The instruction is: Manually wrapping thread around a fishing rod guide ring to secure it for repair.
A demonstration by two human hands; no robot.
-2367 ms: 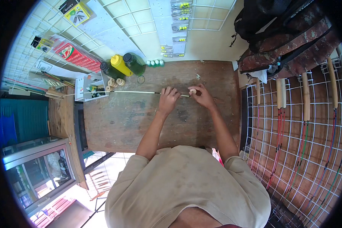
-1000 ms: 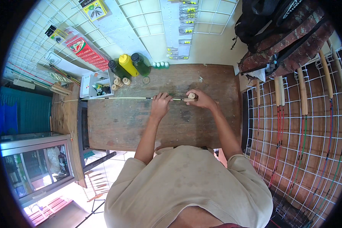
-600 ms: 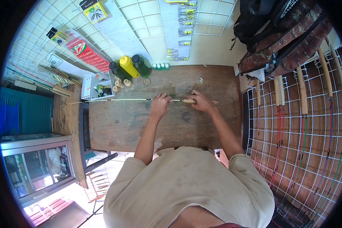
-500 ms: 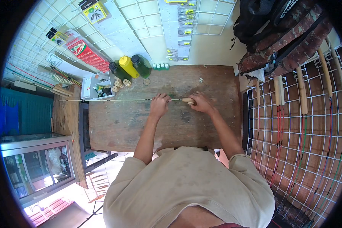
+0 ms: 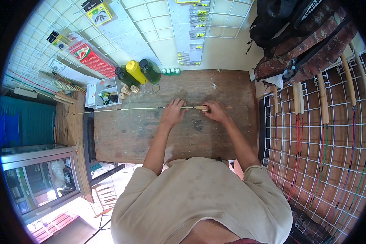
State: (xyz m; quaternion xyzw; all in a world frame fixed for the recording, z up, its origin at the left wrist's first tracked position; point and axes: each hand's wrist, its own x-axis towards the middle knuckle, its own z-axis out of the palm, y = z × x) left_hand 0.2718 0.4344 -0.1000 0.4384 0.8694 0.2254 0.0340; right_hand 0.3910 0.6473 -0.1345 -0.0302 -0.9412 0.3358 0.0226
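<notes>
A thin pale fishing rod (image 5: 140, 108) lies crosswise over the wooden table, its slim end reaching past the table's left edge. My right hand (image 5: 215, 110) is closed around its light wooden or cork handle (image 5: 201, 107); a bit of the handle shows beyond the hand on the right. Just left of the handle, my left hand (image 5: 174, 111) rests over the rod, fingers bent around it. Part of the rod is hidden beneath those fingers. A dark band shows on the rod between both hands.
At the table's (image 5: 126, 142) back left stand a white box (image 5: 94, 95) of small items, wooden spools (image 5: 126, 90), two dark bottles and a yellow bottle (image 5: 136, 73). Small white-capped bottles (image 5: 171, 71) line the back edge. More rods (image 5: 324, 101) hang on the right grid, below a camouflage bag (image 5: 305, 49).
The rod's thin left end has swung a little toward me. My left hand has shifted slightly right along the rod, and more of the handle's end shows past my right hand.
</notes>
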